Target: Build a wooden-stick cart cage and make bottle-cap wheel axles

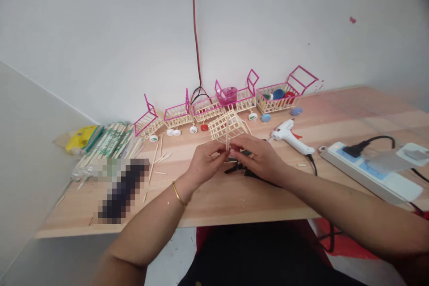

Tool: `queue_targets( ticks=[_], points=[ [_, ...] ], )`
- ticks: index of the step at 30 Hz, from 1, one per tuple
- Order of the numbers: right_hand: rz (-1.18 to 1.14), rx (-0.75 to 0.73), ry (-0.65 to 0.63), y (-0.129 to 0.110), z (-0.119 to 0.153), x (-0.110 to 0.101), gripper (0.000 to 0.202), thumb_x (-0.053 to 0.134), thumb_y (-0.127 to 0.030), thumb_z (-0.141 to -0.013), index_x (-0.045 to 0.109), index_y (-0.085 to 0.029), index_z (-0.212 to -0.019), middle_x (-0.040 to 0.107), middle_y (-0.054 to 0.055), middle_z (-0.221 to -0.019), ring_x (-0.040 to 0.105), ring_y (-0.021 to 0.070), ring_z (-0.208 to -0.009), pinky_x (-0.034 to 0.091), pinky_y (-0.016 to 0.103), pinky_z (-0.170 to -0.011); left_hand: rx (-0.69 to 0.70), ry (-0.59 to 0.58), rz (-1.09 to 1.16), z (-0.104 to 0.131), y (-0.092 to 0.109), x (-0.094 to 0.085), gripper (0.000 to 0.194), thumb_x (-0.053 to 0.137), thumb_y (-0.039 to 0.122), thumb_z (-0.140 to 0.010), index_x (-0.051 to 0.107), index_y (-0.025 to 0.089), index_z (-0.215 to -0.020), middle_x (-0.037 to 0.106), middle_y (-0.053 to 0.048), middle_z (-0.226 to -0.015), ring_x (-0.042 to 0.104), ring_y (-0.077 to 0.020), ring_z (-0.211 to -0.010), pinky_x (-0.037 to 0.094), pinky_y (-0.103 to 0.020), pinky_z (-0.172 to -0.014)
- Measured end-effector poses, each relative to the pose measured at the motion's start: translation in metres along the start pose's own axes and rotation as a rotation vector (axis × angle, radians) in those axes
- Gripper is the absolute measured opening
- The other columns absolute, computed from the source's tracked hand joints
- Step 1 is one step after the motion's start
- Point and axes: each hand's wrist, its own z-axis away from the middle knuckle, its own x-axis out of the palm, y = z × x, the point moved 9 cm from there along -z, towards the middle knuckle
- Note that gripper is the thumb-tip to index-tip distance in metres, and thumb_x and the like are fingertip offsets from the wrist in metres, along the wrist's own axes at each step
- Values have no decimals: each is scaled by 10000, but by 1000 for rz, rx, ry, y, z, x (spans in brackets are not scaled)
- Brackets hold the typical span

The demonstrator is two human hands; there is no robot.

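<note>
Pale slim wooden stick (pixel 228 133), pointing toward twelve o'clock | left hand (pixel 205 161): fingertips pinched together on its base | right hand (pixel 260 157): fingertips bunched alongside — cannot tell its hold | likely light, stiff, snappable — pinch low

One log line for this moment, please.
left hand: holding stick | right hand: at same stick | nearby: unpainted frame, white glue gun

Lower end of stick (pixel 227 133) hidden in hands (pixel 208 161); dark object (pixel 124 192) pixelated.
</note>
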Motion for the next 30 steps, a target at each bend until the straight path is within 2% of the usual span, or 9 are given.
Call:
queue_targets(
  ticks=[6,11,24,30],
  points=[
    [-14,13,42,4,-4,-7,218,486,-272,-919,601,-224,-1098,666,65,-1006,597,196,-930,474,337,-815,2,64,-38,-4,-5,5,185,539,279,-868,689,174,-898,705,-49,-843,628,-152,-765,476,-265,-723],
    [-31,41,25,7,-7,-7,158,488,-265,-918,638,-218,-934,668,54,-946,595,188,-887,466,319,-787,21,31,-111,-8,-6,15,186,510,249,-874,678,178,-841,677,-23,-755,602,-131,-704,450,-234,-662],
    [-35,78,14,21,-6,1,169,521,-236,-900,644,-186,-795,672,52,-887,598,169,-819,455,303,-746,-21,-25,-148,-10,-16,21,202,504,206,-859,644,168,-718,649,-10,-695,578,-123,-672,420,-220,-632],
    [-66,80,41,21,-7,-1,151,542,-235,-890,662,-188,-810,666,35,-818,594,156,-774,451,282,-711,-27,-25,-152,-9,-17,20,201,512,209,-854,628,160,-697,627,-7,-666,562,-117,-646,409,-212,-610]
  ],
)
